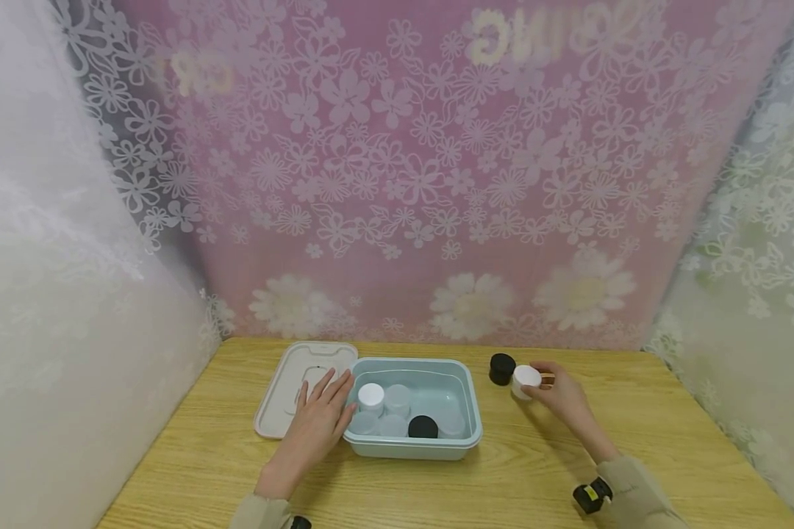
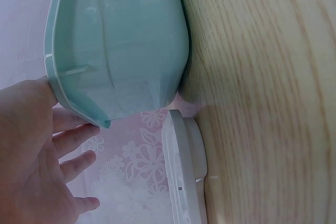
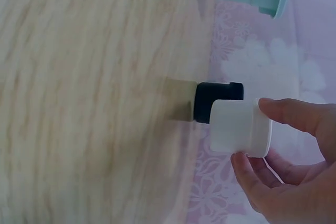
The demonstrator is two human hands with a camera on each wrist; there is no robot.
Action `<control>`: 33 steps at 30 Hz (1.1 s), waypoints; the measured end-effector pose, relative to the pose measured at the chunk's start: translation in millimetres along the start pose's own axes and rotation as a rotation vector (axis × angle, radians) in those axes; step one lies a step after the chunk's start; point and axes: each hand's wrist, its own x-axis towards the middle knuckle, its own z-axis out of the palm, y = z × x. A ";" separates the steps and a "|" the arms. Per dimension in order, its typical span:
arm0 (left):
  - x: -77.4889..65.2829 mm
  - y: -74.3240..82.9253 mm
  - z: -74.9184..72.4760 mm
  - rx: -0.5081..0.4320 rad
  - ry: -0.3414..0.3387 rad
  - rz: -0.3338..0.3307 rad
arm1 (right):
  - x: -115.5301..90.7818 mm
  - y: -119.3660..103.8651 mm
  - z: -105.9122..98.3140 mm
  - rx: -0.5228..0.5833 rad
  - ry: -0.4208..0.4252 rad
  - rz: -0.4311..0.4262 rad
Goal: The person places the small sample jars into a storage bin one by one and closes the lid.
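Your right hand (image 1: 562, 394) has a white jar (image 1: 526, 380) pinched between thumb and fingertips, just beside the black jar (image 1: 501, 369) to the right of the blue bin (image 1: 410, 443). Honestly can't tell if it's fully off the table (image 1: 503, 485). Your left hand (image 1: 316, 420) is loose, fingers spread, touching the bin's left rim, near the pale lid (image 1: 279, 400). Inside the bin you've got a white-topped jar (image 1: 371, 397), a black-topped one (image 1: 423, 427) and some cloudy-looking ones (image 1: 397, 399).
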 end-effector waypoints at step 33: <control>0.5 -0.5 0.5 -0.002 -0.009 -0.013 | -3.9 -98.1 37.0 0.197 0.013 -0.203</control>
